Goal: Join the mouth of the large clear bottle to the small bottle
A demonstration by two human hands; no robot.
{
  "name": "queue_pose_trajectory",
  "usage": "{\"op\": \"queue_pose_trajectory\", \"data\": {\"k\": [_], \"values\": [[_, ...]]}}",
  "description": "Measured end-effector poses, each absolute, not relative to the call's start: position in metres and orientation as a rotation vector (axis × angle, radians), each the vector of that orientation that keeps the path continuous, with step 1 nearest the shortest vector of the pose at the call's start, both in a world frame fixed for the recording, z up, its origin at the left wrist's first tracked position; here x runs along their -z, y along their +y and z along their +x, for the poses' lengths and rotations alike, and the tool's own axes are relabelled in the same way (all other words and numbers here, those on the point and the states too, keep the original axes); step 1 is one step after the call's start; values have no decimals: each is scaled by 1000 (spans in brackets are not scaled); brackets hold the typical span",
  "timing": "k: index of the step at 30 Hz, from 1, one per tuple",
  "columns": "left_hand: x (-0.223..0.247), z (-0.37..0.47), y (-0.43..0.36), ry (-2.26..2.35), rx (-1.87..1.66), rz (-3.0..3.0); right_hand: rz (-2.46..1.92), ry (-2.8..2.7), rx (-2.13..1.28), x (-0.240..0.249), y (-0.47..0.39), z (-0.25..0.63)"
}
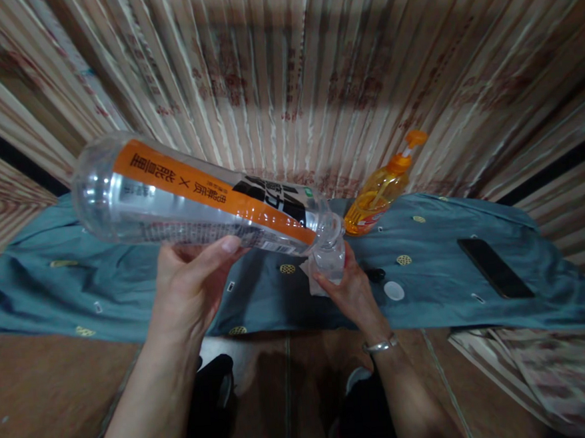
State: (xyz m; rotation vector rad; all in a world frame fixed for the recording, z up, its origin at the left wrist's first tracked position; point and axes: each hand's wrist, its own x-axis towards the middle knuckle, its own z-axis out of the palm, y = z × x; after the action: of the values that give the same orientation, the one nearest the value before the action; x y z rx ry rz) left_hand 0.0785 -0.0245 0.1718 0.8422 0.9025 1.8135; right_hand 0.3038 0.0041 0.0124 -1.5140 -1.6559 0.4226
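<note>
My left hand (191, 279) grips a large clear plastic bottle (205, 198) with an orange and silver label, from below. The bottle is tilted, its base raised at the left and its mouth lower at the right. At that mouth, my right hand (344, 279) holds a small clear container (329, 258) between thumb and fingers. Whether liquid passes between the two cannot be made out. Just under the small container is a whitish piece (317, 285), partly hidden. A white round cap (394, 290) lies right of my right hand.
An orange pump bottle (378, 193) stands toward the back on the blue-green cloth (273, 307). A dark phone (495, 268) lies at the right. Near the cap is a small black object (375, 274). A pleated curtain (273, 80) hangs behind.
</note>
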Motion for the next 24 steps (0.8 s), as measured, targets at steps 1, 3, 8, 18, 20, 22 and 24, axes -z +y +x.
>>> {"op": "queue_pose_trajectory", "data": {"k": [1, 3, 8, 18, 20, 22, 24], "values": [[-172, 79, -24, 903, -1812, 844, -1515, -1658, -421, -12, 4, 304], [-171, 79, -24, 910, -1813, 842, -1516, -1661, -427, -12, 4, 304], [-171, 79, -24, 922, -1816, 841, -1521, -1656, -426, -13, 4, 304], [-171, 79, -23, 906, -1814, 858, -1511, -1648, -423, -13, 4, 302], [-171, 79, -23, 908, -1815, 853, -1514, -1644, -432, -14, 4, 303], [-171, 79, -24, 907, -1824, 842, -1511, -1641, -438, -13, 4, 303], [-171, 79, -24, 900, -1831, 842, -1502, -1644, -444, -13, 5, 304]]}}
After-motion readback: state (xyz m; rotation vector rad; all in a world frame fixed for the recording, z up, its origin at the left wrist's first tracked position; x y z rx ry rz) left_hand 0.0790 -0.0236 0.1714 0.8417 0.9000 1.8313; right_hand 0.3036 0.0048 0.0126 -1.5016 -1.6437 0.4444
